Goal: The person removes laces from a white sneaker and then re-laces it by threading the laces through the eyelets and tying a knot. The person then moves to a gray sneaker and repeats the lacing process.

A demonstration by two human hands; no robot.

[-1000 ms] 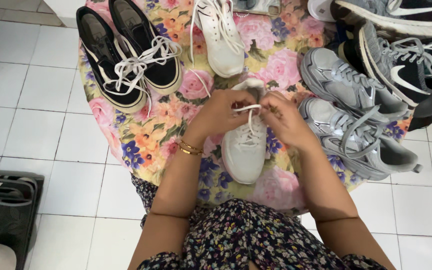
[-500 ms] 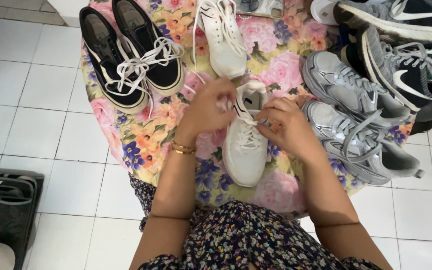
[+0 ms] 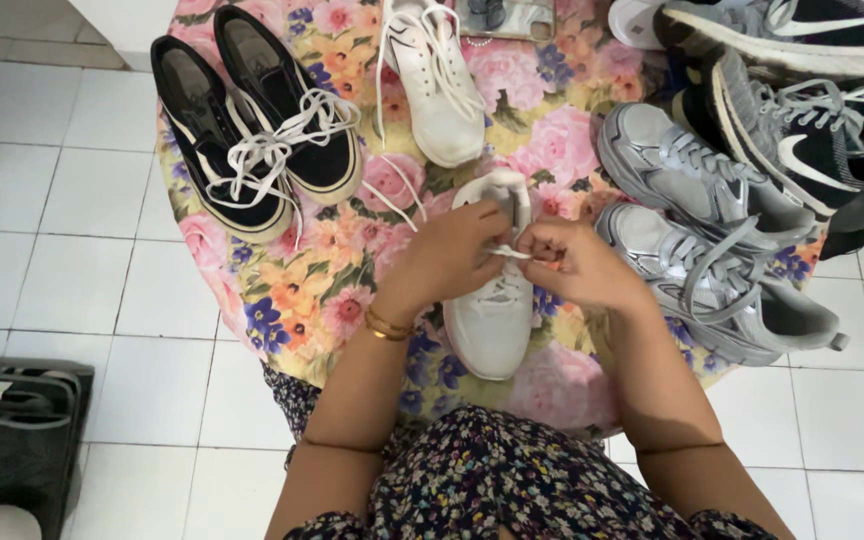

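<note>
**Both hands on the lace of a white sneaker**

At the centre of the frame a white sneaker (image 3: 492,310) lies on the flower-patterned desk (image 3: 292,290). The left hand (image 3: 452,250) and right hand (image 3: 572,262) meet over its tongue, each grip pinched shut on the white lace (image 3: 508,253) stretched between them. Black sneakers (image 3: 252,120) sit upper left, another white sneaker (image 3: 437,80) at top, grey sneakers (image 3: 712,230) at right.
</note>
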